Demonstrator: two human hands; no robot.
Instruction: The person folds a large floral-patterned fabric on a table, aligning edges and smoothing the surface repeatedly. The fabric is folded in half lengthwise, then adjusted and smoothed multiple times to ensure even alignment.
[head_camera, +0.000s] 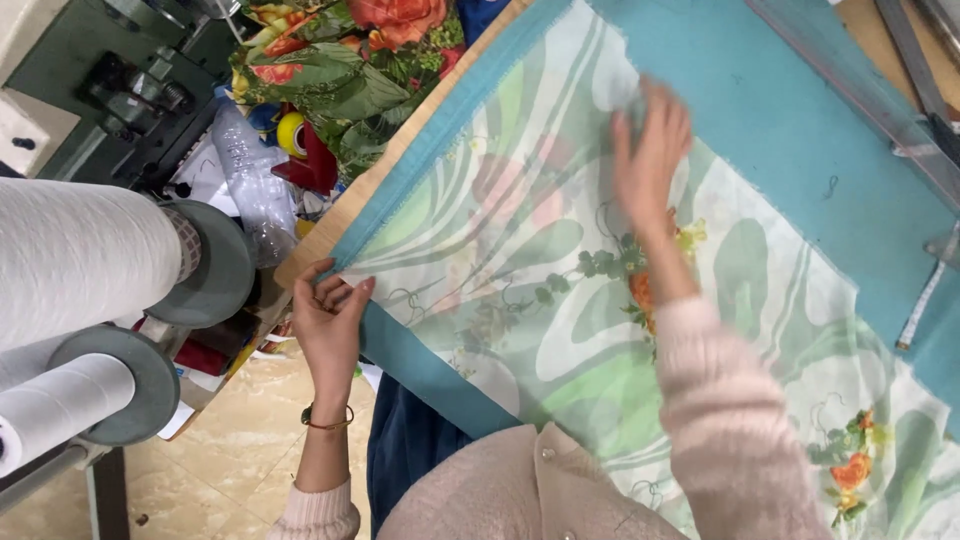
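A sheer white and green fabric (520, 250) with orange flowers lies spread over a teal cloth (800, 130) on the table. My left hand (330, 320) pinches the corner of the sheer fabric and the teal cloth at the table's near left edge. My right hand (650, 150) lies flat, fingers spread, on the far part of the sheer fabric; it is blurred.
Large white thread spools (80, 260) on grey discs stand at the left. A green machine (110, 90) sits at the top left. Bright flowered fabric (340, 60) and clutter lie beyond the wooden table edge (390, 160). A measuring tape (925, 300) hangs at the right.
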